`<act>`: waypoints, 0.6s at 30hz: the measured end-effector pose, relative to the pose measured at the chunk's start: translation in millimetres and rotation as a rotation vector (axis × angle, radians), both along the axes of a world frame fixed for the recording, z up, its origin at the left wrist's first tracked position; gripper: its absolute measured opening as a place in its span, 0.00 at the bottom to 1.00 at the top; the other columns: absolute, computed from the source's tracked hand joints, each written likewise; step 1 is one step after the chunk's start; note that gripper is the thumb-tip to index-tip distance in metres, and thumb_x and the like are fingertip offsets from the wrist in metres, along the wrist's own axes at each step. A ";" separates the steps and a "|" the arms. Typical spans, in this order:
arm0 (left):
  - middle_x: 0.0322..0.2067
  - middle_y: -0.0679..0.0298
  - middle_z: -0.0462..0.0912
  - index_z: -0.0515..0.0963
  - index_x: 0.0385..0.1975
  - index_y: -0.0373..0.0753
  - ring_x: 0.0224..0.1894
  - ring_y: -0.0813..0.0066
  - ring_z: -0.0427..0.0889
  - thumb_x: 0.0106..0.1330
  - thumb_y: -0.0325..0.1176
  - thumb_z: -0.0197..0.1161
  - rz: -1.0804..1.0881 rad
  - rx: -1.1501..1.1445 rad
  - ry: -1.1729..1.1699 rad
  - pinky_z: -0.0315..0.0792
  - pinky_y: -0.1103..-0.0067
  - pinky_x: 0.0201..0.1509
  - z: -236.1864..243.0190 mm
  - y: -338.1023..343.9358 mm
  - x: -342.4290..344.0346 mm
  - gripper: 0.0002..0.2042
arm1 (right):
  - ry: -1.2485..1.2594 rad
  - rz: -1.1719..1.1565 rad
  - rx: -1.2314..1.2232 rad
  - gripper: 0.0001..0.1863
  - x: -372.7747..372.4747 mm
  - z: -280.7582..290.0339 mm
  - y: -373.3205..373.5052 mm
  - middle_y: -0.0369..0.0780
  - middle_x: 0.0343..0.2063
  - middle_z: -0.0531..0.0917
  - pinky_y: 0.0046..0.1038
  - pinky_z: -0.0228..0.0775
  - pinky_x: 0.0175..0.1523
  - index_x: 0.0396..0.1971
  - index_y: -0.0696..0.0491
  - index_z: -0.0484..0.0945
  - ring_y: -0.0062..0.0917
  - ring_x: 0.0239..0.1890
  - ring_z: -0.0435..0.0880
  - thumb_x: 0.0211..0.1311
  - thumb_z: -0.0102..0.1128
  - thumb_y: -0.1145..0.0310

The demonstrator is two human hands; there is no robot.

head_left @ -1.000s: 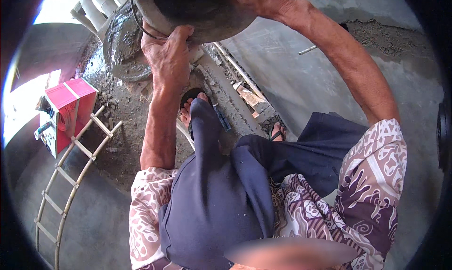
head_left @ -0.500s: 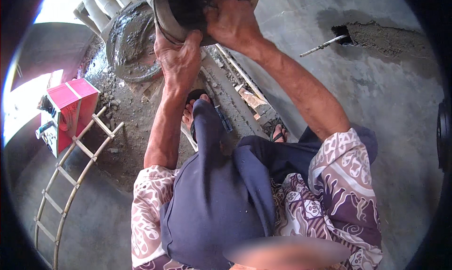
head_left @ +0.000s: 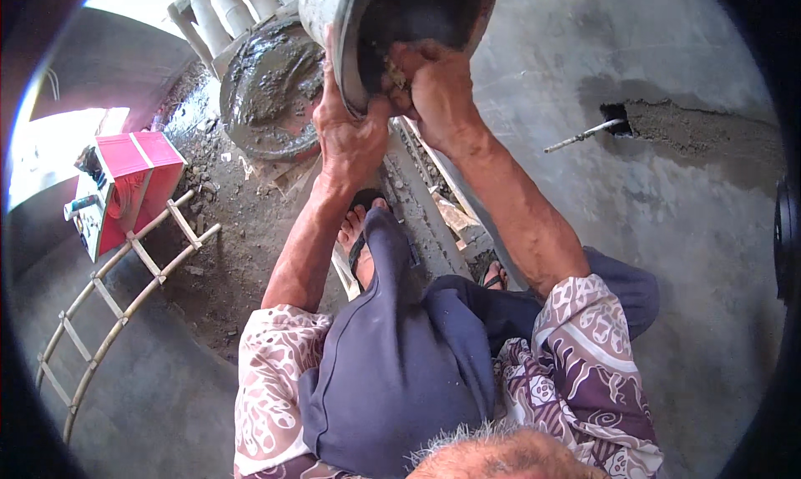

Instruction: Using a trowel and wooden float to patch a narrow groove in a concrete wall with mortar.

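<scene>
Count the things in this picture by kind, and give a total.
Buckets: 1
Basins of wet mortar: 1
Ladders: 1
Red boxes: 1
White pipes: 3 at least
Metal rods: 1
Total: 8

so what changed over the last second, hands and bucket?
The bucket tipped from bottom-up to mouth toward the camera. The right hand moved from its far rim into the mouth, onto the wet mortar. The left hand kept its grip on the near rim. Mortar pan, red box and ladder stayed put.
</scene>
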State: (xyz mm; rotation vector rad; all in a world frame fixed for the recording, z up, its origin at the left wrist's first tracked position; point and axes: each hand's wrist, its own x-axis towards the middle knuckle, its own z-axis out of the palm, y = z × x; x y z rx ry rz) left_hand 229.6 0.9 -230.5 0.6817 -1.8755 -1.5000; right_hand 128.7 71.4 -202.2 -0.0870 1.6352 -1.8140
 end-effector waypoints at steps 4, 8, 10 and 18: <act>0.44 0.47 0.85 0.51 0.75 0.44 0.44 0.61 0.87 0.54 0.23 0.56 -0.032 -0.004 -0.034 0.78 0.71 0.50 -2.9 -4.0 7.5 0.42 | -0.194 -0.052 -0.096 0.05 -3.7 22.4 -10.0 0.38 0.25 0.81 0.23 0.67 0.22 0.34 0.56 0.80 0.23 0.20 0.79 0.65 0.59 0.70; 0.43 0.58 0.83 0.62 0.66 0.38 0.43 0.72 0.83 0.56 0.21 0.58 0.018 0.137 0.077 0.77 0.75 0.50 3.1 -3.0 -2.3 0.33 | -0.330 -0.022 -0.214 0.06 -14.9 8.5 -0.1 0.38 0.24 0.79 0.21 0.60 0.18 0.34 0.53 0.76 0.21 0.18 0.76 0.68 0.56 0.66; 0.43 0.64 0.81 0.71 0.55 0.35 0.42 0.78 0.79 0.55 0.20 0.61 0.037 0.362 0.223 0.75 0.78 0.51 15.1 -4.5 -6.8 0.24 | -0.321 -0.101 -0.184 0.09 -14.6 12.1 -1.6 0.40 0.23 0.79 0.20 0.54 0.16 0.36 0.53 0.75 0.20 0.15 0.71 0.70 0.53 0.64; 0.35 0.63 0.78 0.71 0.46 0.36 0.34 0.72 0.80 0.55 0.21 0.58 0.104 0.691 0.198 0.84 0.71 0.34 11.9 -66.7 -4.5 0.17 | -0.208 -0.019 -0.201 0.13 -18.1 28.7 11.0 0.43 0.23 0.81 0.19 0.58 0.16 0.34 0.57 0.73 0.20 0.16 0.74 0.70 0.56 0.61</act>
